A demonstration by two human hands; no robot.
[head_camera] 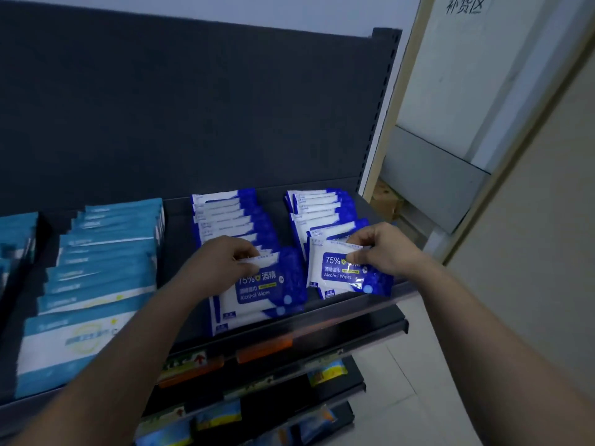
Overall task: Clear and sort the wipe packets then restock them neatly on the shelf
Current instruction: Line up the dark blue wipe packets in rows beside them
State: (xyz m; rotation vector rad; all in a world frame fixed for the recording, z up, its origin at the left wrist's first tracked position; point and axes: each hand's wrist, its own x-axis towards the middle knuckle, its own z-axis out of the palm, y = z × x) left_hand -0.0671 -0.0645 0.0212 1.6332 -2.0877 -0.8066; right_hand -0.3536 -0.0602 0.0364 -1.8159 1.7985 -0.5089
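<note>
Looking down on a dark grey metal shelf (178, 230) with a tall dark back panel (193, 107). On the right half, two front-to-back rows of flat blue-and-white plastic alcohol wipe packets: left blue row (231, 217) and right blue row (322, 210). Both overlapped like shingles, with a strip of bare shelf between them.

Got the left hand (222, 262) down at the near end of the left blue row, fingers curled. Thumb and fingertips pinching the white top edge of the front packet of the left row (267, 291), "75%" and "Alcohol Wipes" readable on the label. At least one more packet under it, lying against the front lip.

Same deal with the right hand (386, 249) at the right blue row: curled up, pinching the top edge of the front packet of the right row (341, 272). Lower edge close to the shelf's front lip. Can't tell whether that one is lifted clear of the packet beneath or resting on it.

Left of all that, a row of wider teal-and-white packets (106, 252), shingled the same way. Another teal batch (16, 233) at the far left, cut off by the frame.

Below, more dark lower shelves (370, 333) with orange price tags (264, 349) on the rails and some colourful packets (326, 371), too blurry to read. Past the shelf's right end, a brown cardboard box (386, 201), and a white paper sign with handwritten characters (465, 4) up top.
</note>
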